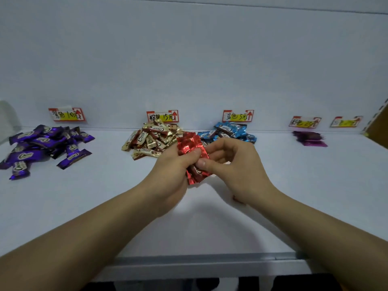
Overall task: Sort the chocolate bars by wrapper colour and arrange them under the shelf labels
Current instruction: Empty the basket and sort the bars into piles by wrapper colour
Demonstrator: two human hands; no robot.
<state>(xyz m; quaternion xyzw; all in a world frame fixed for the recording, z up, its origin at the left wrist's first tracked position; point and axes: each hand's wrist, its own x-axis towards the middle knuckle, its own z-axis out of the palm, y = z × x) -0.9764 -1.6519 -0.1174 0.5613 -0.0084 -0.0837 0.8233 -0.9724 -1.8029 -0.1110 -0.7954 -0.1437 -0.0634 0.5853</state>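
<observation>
Both my hands hold a bunch of red-wrapped chocolate bars (pixel 192 147) above the middle of the white shelf. My left hand (pixel 174 171) grips the bunch from the left, thumb on top. My right hand (pixel 233 164) pinches it from the right. Purple bars (pixel 45 143) lie in a loose pile at the left under the first label (pixel 67 114). Gold-brown bars (pixel 153 137) lie under the second label (pixel 162 116), and blue bars (pixel 228 131) under the third label (pixel 238 115). A small stack of magenta bars (pixel 310 138) lies under the fourth label (pixel 304 122).
A fifth label (pixel 346 121) is on the back wall at the far right, with bare shelf below it. A brown box edge (pixel 375 127) stands at the right end. The shelf's front lip (pixel 199 261) runs below my forearms.
</observation>
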